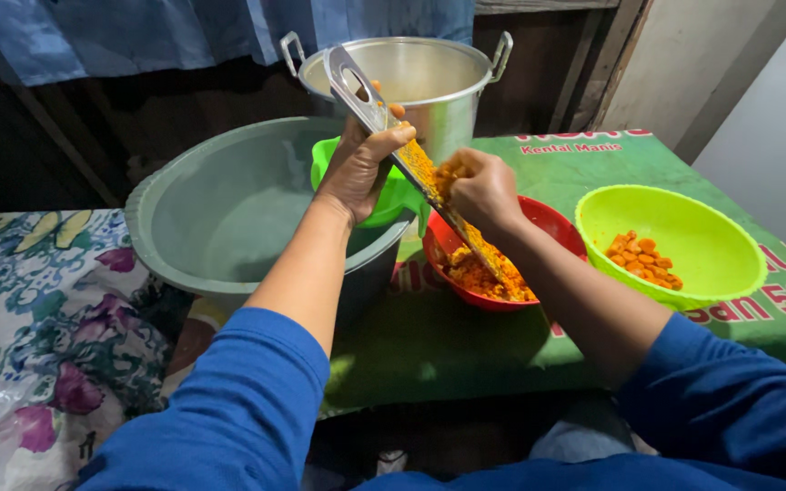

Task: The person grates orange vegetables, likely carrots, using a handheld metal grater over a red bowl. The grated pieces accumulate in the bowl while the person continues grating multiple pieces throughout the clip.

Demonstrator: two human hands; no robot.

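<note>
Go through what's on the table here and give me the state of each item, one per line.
Metal grater: tilted, lower end in red bowl, coated orange.
Left hand: gripping the grater.
Right hand: pressing an orange piece on the grater.
Red bowl: holds grated orange shreds.
Lime bowl: few orange chunks inside.
Grey basin: looks empty.
Steel pot: uncovered, contents unseen.

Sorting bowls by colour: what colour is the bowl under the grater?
Red, seen in the head view: the bowl under the grater holds orange gratings.

grey basin (229, 209) | steel pot (420, 77) | lime bowl (675, 232) | floral cloth (38, 309)
</note>
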